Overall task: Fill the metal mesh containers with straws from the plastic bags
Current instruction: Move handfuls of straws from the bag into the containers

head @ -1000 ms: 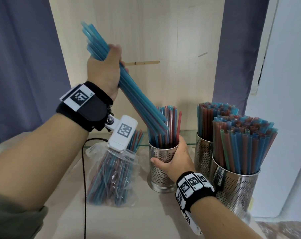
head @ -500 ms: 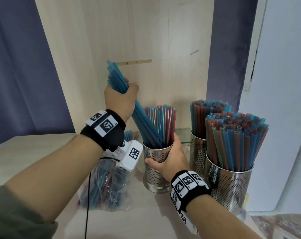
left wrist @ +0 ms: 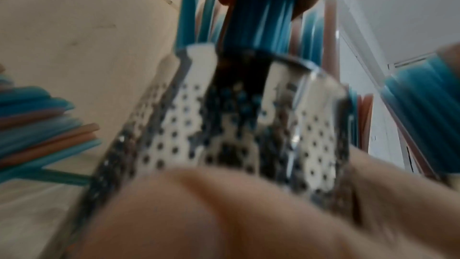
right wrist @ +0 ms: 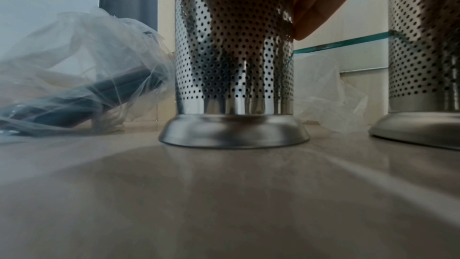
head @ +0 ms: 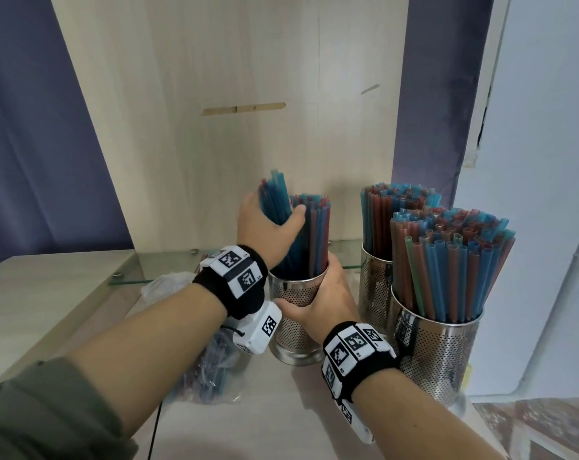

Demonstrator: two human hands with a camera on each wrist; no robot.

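My left hand (head: 271, 224) grips a bundle of blue straws (head: 274, 194) whose lower ends stand inside the middle mesh container (head: 294, 327), among red and blue straws. The bundle (left wrist: 263, 27) enters that container's rim (left wrist: 236, 125) in the blurred left wrist view. My right hand (head: 318, 293) holds the container's upper wall; its fingers (right wrist: 318, 3) wrap the perforated side (right wrist: 234, 56). A clear plastic bag of straws (head: 211, 370) lies left of the container, under my left wrist, and shows as a crumpled bag (right wrist: 87, 66) in the right wrist view.
Two full mesh containers stand at the right, one behind (head: 376, 293) and one in front (head: 437, 356); the nearer base (right wrist: 423, 121) is close to the held one. A glass shelf edge (head: 132, 277) and a wooden back panel (head: 215, 94) lie behind. A black cable (head: 155, 426) runs down the tabletop.
My left hand has come down and to the right, sliding the blue bundle from a slant high above into the middle container. My right hand has stayed on the container.
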